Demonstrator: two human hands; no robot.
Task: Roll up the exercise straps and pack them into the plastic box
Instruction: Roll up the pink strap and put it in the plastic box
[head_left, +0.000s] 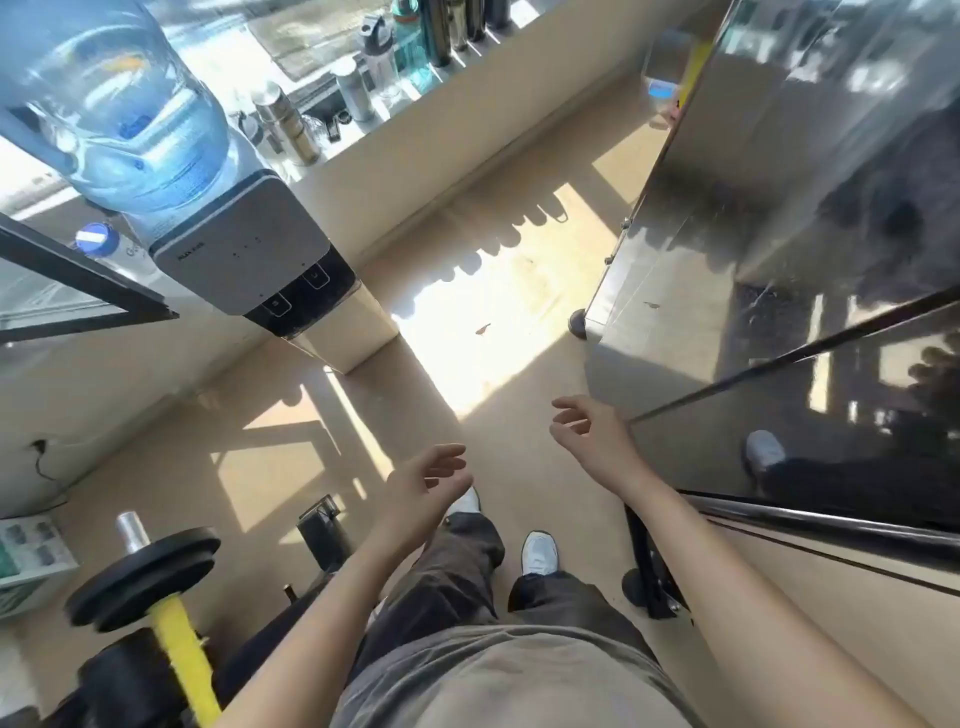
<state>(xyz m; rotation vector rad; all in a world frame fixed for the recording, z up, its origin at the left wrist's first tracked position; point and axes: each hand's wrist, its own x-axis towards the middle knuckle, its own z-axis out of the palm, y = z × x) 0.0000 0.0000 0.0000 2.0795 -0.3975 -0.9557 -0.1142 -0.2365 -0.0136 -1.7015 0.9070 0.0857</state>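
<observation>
So, near left: dumbbell (143, 577), black plates, yellow grip. Far left: water dispenser (244, 254) with big blue jug (119, 104) on top. Row of bottles (384, 57) on far ledge past it. Middle: left hand (423, 486) held out over sunlit floor (467, 338), fingers loosely curled, nothing in it. White shoe (540, 553) and dark trousers below. Right hand (587, 431) bit farther out, also empty, fingers slack and apart, just beside shiny metal cabinet (779, 208) on right. As for straps and plastic box, can't tell where from this view tbh.
</observation>
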